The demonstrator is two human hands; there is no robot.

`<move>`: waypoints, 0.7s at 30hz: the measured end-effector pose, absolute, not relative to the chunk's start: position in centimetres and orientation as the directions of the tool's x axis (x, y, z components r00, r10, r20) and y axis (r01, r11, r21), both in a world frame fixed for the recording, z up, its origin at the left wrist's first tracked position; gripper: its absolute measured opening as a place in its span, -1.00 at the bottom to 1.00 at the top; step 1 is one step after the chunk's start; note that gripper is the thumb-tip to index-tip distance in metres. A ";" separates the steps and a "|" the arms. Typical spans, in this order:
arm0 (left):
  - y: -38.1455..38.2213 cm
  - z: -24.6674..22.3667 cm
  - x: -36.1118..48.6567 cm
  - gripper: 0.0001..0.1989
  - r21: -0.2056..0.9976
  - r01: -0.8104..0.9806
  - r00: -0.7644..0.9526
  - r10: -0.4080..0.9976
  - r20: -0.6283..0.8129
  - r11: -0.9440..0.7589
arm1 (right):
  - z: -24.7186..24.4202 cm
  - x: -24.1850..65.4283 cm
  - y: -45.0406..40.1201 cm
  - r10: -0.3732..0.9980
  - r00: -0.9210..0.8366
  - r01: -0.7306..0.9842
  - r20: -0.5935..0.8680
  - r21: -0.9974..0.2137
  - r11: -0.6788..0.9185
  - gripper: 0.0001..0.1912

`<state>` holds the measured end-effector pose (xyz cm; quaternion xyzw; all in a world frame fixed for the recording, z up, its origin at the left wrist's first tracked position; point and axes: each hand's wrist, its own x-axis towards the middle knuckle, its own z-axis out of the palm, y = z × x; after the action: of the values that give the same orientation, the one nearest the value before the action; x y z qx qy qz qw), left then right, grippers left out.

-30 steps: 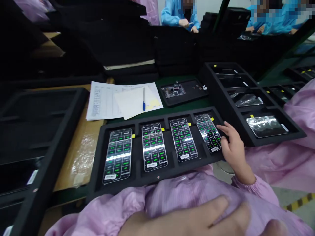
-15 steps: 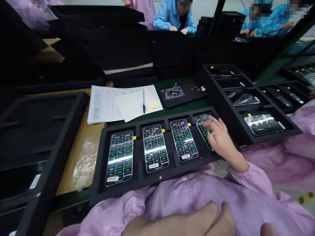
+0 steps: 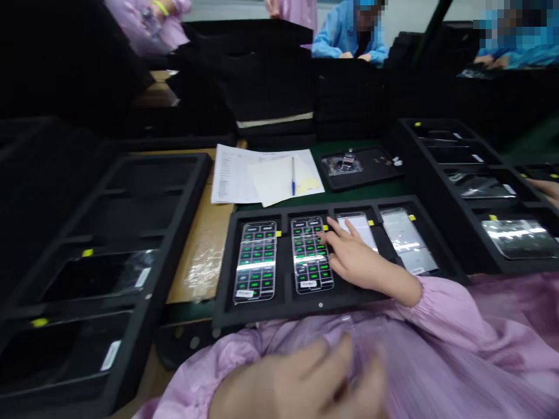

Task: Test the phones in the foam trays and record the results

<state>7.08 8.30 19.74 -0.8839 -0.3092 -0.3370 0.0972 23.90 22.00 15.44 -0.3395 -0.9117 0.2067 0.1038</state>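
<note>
A black foam tray [image 3: 305, 305] in front of me holds several phones. My right hand [image 3: 351, 253] is over the third compartment, empty, fingers spread, a fingertip at the right edge of the second phone [image 3: 305, 250]. That phone and the leftmost phone [image 3: 257, 256] show dark screens with green labels. The third phone [image 3: 360, 227], partly under my hand, and the rightmost phone [image 3: 404, 238] have pale screens. My left hand [image 3: 318, 378] is blurred at the bottom, above my lap, away from the tray, its fingers apart with nothing in them.
Papers [image 3: 233, 174] with a pen [image 3: 293, 177] lie behind the tray. A small black tray [image 3: 371, 177] holds small parts. Foam trays with phones stand at left [image 3: 179, 209] and right [image 3: 423, 169]. People in blue work across the table; another person's hand [image 3: 545, 189] is at far right.
My right hand has gone from the rightmost phone to the second one. The two right-hand phones' screens turned from dark grids to pale. The view has swung left; my left hand shifted.
</note>
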 end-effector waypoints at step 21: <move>18.0 15.0 -3.1 -0.45 0.134 0.990 -0.058 0.981 0.186 0.033 | 14.2 39.0 28.0 0.908 -0.262 0.893 0.327 -0.276 0.356 -0.66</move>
<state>-3.11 18.00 14.98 -0.6858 -0.7185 -0.1136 0.0211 38.97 28.00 14.17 -0.5670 -0.7941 0.0177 0.2184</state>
